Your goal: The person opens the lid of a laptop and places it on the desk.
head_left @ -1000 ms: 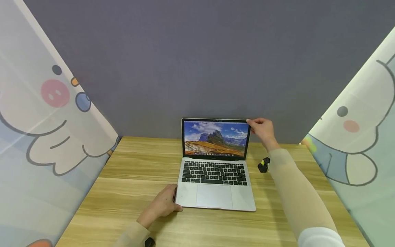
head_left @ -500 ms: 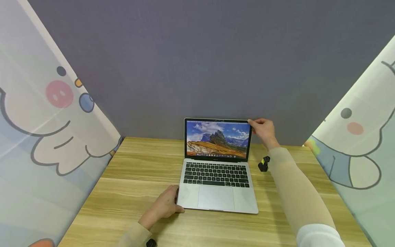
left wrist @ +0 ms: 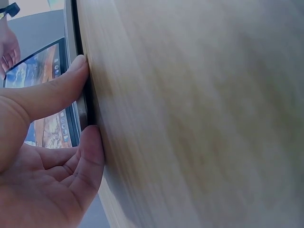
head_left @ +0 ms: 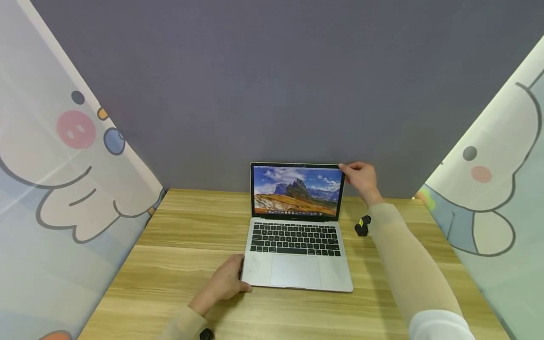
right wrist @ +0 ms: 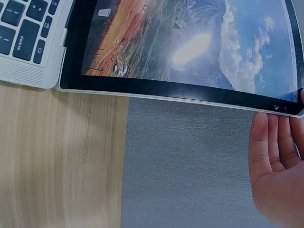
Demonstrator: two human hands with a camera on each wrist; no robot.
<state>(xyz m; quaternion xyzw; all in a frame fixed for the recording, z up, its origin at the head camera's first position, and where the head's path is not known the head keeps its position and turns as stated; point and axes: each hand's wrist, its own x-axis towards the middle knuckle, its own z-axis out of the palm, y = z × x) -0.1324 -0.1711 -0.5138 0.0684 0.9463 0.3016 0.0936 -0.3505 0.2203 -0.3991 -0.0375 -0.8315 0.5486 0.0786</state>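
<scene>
An open silver laptop (head_left: 295, 271) lies on the wooden table, its lit screen (head_left: 297, 190) showing a mountain picture. My left hand (head_left: 224, 279) holds the front left corner of its base, thumb at the front edge and fingers along the left side. In the left wrist view, the thumb (left wrist: 59, 92) and a finger (left wrist: 90, 156) bracket the laptop's thin edge close over the tabletop. With my right hand (head_left: 362, 180) I pinch the screen's upper right corner. The right wrist view shows those fingers (right wrist: 260, 142) against the lid's side edge, the thumb mostly cut off by the frame.
A grey panel (head_left: 280, 85) stands behind the wooden table (head_left: 187, 231). Cartoon-printed sheets rise at the left (head_left: 38, 179) and the right (head_left: 488, 203). A small black device (head_left: 362, 226) shows beside my right sleeve, another dark one (head_left: 206, 334) by my left wrist.
</scene>
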